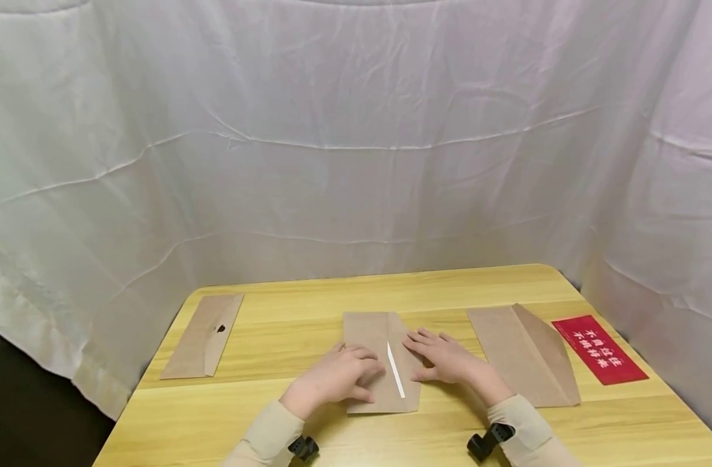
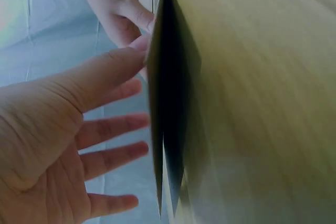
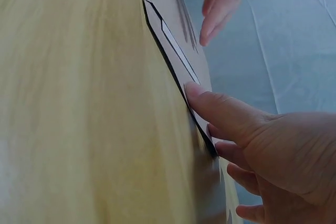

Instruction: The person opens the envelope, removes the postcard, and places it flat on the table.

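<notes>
A brown paper envelope (image 1: 375, 331) lies on the table between the hands. A narrow white strip (image 1: 396, 371) runs along it, right of its middle. My left hand (image 1: 338, 375) rests over its left part, with the thumb touching the paper and the other fingers spread in the left wrist view. At the right edge, my right hand (image 1: 446, 358) touches the paper with fingers extended. Its thumb (image 3: 210, 103) lies beside the white strip in the right wrist view. From the left wrist, a dark gap shows at the envelope's near edge.
Another brown envelope (image 1: 207, 337) with a small black mark lies at the left of the wooden table (image 1: 286, 305). To the right lies a brown envelope with its flap spread (image 1: 522, 357), beside a red card (image 1: 601, 350) with white characters. Pale curtains (image 1: 344, 194) surround the table.
</notes>
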### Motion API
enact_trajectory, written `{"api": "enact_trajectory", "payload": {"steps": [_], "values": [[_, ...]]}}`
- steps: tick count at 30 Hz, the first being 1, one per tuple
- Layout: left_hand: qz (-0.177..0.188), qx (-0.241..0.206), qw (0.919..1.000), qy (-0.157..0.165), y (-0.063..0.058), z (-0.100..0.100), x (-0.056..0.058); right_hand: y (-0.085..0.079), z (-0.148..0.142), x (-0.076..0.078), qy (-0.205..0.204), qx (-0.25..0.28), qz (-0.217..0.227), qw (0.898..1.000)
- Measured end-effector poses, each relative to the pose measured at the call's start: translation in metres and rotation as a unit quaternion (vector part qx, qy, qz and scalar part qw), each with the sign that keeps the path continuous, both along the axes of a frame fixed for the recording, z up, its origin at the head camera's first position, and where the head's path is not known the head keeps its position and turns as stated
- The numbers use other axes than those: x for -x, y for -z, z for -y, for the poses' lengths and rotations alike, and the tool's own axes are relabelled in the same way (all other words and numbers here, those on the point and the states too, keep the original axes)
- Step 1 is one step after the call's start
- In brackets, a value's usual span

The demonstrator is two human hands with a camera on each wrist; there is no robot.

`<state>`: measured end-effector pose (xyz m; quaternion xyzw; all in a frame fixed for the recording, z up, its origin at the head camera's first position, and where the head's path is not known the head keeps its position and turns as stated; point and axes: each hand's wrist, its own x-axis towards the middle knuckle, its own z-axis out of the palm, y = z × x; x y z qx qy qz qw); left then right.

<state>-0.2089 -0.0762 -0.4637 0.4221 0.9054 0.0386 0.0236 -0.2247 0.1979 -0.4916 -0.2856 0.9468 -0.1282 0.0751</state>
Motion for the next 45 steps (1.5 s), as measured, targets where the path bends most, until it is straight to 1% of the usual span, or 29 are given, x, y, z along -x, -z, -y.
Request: {"api": "enact_trajectory", "payload": {"steps": [4,6,9,13,18,20,23,29,33,40,45], "values": [[-0.018,0.009,0.999,0.04,0.0,-0.009,-0.002,0.001,-0.001,0.001,0.002,0.004,0.003,1.0],[-0.019,0.017,0.9981,0.056,0.001,-0.013,-0.003,0.002,-0.001,0.001,0.0,0.009,0.003,1.0],[-0.013,0.025,0.9968,0.075,0.003,-0.019,-0.004,0.003,-0.001,0.002,-0.002,0.013,0.005,1.0],[-0.013,0.034,0.9936,0.107,0.002,-0.028,0.0,0.003,-0.002,0.002,-0.001,0.012,0.004,1.0],[0.011,0.056,0.9893,0.134,-0.003,-0.038,0.007,0.001,-0.002,0.001,0.0,0.018,0.009,1.0],[0.024,0.065,0.9879,0.139,-0.005,-0.041,0.007,0.001,-0.002,0.001,-0.001,0.018,0.009,1.0],[0.032,0.078,0.9856,0.147,-0.008,-0.046,0.008,0.003,-0.003,0.002,-0.003,0.016,0.004,1.0],[0.049,0.104,0.9824,0.147,-0.013,-0.053,0.007,0.006,-0.004,0.004,-0.003,0.012,-0.002,1.0],[0.056,0.112,0.9812,0.147,-0.015,-0.056,0.007,0.004,-0.004,0.003,-0.004,0.014,0.002,1.0],[0.041,0.111,0.9812,0.152,-0.014,-0.058,0.006,0.0,-0.002,0.0,-0.008,0.017,0.004,1.0],[0.026,0.099,0.9826,0.155,-0.012,-0.057,0.006,-0.001,-0.002,0.0,-0.01,0.019,-0.001,1.0]]}}
